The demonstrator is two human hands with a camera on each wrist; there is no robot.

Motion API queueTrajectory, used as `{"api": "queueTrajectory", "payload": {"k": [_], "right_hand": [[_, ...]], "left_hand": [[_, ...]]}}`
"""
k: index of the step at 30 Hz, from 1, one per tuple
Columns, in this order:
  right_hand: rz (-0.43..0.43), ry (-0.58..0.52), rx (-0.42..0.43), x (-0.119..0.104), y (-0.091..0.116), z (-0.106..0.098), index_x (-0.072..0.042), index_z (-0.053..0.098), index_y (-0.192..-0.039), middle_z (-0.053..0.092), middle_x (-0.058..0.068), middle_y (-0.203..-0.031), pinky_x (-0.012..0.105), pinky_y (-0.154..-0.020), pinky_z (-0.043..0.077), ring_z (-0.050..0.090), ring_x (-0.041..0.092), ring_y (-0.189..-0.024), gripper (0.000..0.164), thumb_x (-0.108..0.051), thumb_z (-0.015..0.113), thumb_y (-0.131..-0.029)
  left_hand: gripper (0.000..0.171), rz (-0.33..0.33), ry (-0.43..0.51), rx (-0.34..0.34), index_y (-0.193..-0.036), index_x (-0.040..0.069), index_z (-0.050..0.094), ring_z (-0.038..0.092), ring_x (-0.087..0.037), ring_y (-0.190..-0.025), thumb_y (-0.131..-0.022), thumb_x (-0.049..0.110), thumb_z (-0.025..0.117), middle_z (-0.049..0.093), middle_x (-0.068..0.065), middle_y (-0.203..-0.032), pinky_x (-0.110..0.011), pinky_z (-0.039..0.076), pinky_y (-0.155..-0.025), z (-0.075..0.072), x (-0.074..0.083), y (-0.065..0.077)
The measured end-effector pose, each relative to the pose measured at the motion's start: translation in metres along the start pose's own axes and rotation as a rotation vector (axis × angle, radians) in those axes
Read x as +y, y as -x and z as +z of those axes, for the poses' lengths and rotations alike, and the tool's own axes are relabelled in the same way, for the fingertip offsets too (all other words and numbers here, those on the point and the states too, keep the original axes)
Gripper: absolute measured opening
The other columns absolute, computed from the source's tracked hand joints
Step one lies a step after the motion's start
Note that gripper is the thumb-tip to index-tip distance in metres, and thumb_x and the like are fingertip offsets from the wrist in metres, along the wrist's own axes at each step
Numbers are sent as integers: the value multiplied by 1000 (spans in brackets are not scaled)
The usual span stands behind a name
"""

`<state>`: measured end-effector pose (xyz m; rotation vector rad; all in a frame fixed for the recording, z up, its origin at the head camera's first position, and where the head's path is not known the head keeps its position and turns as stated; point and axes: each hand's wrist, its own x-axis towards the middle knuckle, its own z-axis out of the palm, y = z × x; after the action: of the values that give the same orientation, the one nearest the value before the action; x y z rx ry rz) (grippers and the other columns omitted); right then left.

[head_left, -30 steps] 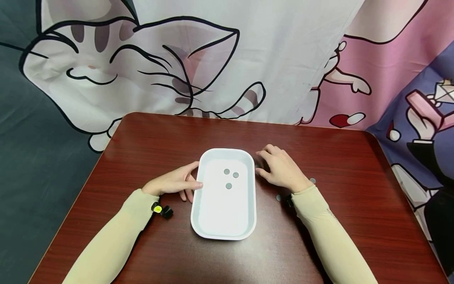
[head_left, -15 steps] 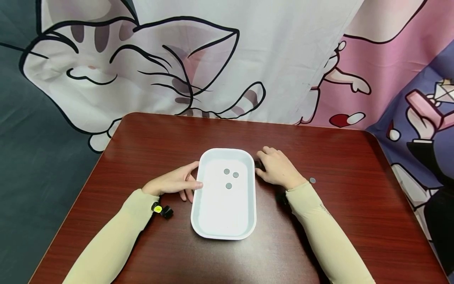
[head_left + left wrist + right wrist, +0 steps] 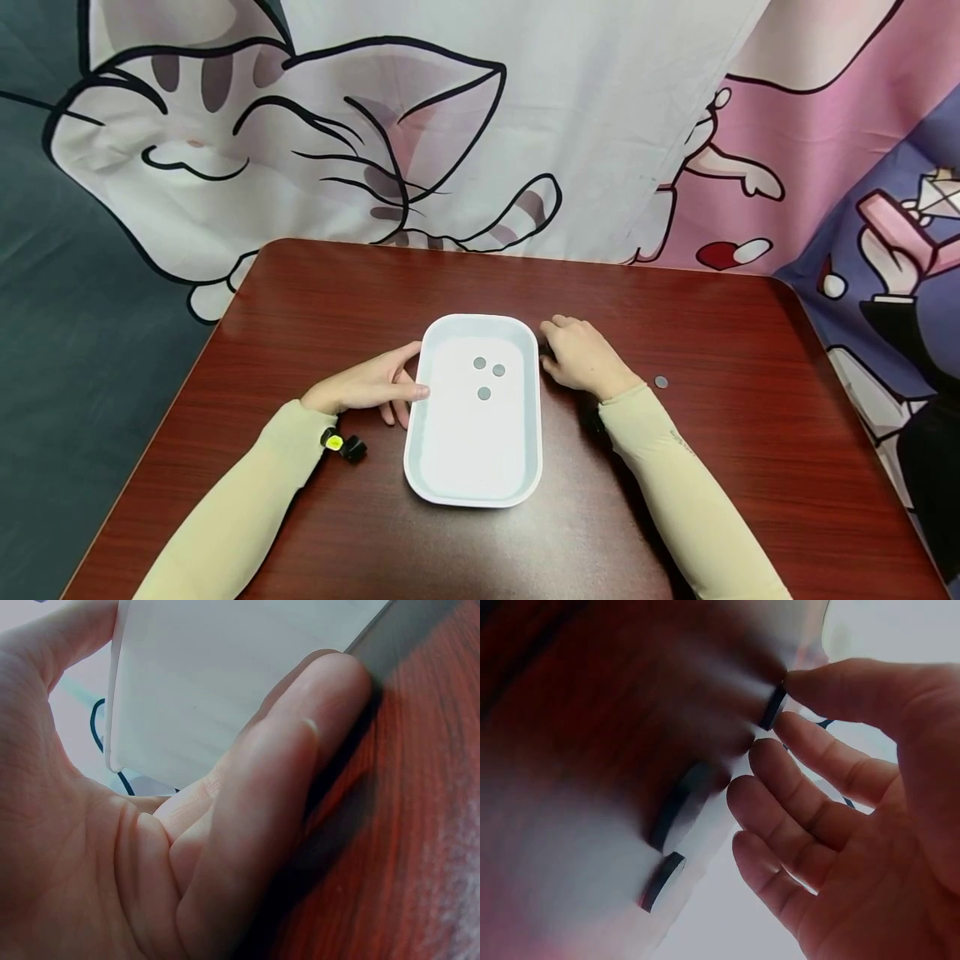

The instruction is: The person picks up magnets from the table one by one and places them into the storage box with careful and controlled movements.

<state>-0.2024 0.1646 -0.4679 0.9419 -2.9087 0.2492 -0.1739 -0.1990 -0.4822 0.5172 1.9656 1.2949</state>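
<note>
A white tray point(image 3: 474, 450) sits mid-table with three small grey discs point(image 3: 483, 393) inside it. My left hand point(image 3: 367, 385) holds its left side, thumb over the rim; in the left wrist view the fingers point(image 3: 255, 817) lie along the outer wall point(image 3: 187, 682). Just off the tray's right rim, my right hand point(image 3: 585, 358) is low over the table. In the right wrist view its thumb and index fingertip pinch the edges of a thin round disc point(image 3: 774, 707); the other fingers are loosely bent. From the head view that disc is hidden under the hand.
Another grey disc point(image 3: 661, 382) lies on the brown table point(image 3: 720, 333) right of the right wrist. Two discs show farther off in the right wrist view, a larger-looking one point(image 3: 681, 810) and a smaller one point(image 3: 662, 883). A cartoon-printed curtain point(image 3: 600, 125) hangs behind the table.
My right hand has drawn slightly down and its fingers have closed in beside the tray. The right forearm has shifted left, covering a disc seen earlier near the wrist. The left hand is unmoved.
</note>
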Motion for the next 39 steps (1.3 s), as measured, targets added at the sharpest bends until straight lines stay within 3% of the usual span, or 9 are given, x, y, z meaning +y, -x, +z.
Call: {"api": "queueTrajectory", "payload": {"k": [6, 16, 24, 39], "right_hand": [[14, -21, 10, -1, 2, 0, -3, 63, -86, 60, 11, -79, 51, -71, 56, 65, 36, -76, 15, -8, 74, -78], [67, -40, -11, -4, 5, -4, -13, 53, -70, 53, 2, -66, 45, -61, 50, 57, 28, -62, 21, -9, 74, -68], [76, -49, -19, -5, 6, -3, -13, 55, -67, 50, 0, -64, 39, -57, 44, 50, 22, -59, 19, -9, 74, -67], [17, -49, 85, -7, 18, -16, -12, 54, -69, 46, -2, -63, 36, -57, 44, 45, 18, -55, 18, -8, 71, -67]], "left_hand": [[80, 2, -5, 4, -165, 23, 16, 77, -35, -68, -102, 28, 66, 77, -13, -84, -47, 63, -58, 0, 0, 0], [79, -1, 2, 1, -164, 23, 17, 77, -35, -69, -102, 30, 66, 78, -13, -86, -46, 63, -58, -1, 0, 0], [80, -8, 3, 7, -164, 23, 16, 77, -35, -70, -102, 29, 66, 78, -13, -86, -46, 63, -58, 0, 0, 1], [77, 1, -3, 5, -164, 23, 18, 77, -35, -69, -103, 27, 65, 78, -13, -85, -46, 63, -58, 0, 0, 0]]}}
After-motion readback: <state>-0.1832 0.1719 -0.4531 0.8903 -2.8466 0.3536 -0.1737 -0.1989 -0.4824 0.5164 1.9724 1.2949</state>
